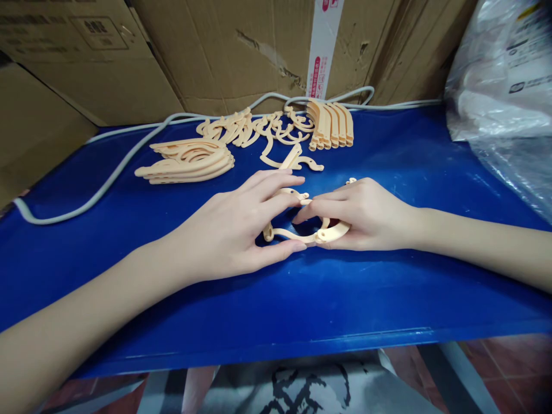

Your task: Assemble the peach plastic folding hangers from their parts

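My left hand (241,224) is closed on the left side of a beige plastic folding hanger (295,236), its thumb along the lower curved bar. On the right, my right hand (366,215) grips the same hanger near a jointed arm piece (334,232), with the index finger reaching into the frame. The fingers hide part of the joints. Just beyond my left fingertips lie a straight beige piece (292,156) and a curved hook piece (311,163).
Stacked curved arm pieces (190,161) lie at the back left of the blue table (259,316). Loose hooks (288,129) and another neat stack (332,123) sit farther back. A grey cable (125,161), cardboard boxes (241,52) and a plastic-wrapped bundle (500,86) border the table.
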Action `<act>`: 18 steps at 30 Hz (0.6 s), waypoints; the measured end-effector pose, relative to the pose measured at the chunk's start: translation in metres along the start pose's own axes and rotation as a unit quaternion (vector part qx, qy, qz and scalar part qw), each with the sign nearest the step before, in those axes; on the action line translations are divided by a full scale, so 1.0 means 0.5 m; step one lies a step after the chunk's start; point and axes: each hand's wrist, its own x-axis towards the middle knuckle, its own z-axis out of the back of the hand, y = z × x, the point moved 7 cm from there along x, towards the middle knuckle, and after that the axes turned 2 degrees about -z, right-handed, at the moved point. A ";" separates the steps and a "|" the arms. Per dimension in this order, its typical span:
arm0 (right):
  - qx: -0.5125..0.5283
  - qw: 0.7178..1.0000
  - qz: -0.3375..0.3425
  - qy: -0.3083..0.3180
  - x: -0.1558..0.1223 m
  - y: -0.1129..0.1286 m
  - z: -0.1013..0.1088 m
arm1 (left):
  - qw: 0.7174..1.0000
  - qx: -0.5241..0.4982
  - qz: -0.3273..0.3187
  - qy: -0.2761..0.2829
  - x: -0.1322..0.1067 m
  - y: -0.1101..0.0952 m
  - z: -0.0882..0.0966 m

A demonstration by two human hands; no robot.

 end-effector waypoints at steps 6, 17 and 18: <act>-0.005 1.000 -0.002 0.008 -0.001 -0.004 -0.002 | 1.000 0.001 -0.006 0.005 0.000 -0.001 0.001; -0.008 1.000 0.007 0.006 -0.002 -0.003 0.001 | 1.000 0.011 0.008 0.026 0.000 0.003 -0.006; -0.008 1.000 0.007 0.005 -0.002 -0.003 0.001 | 1.000 0.011 0.008 0.026 0.000 0.003 -0.006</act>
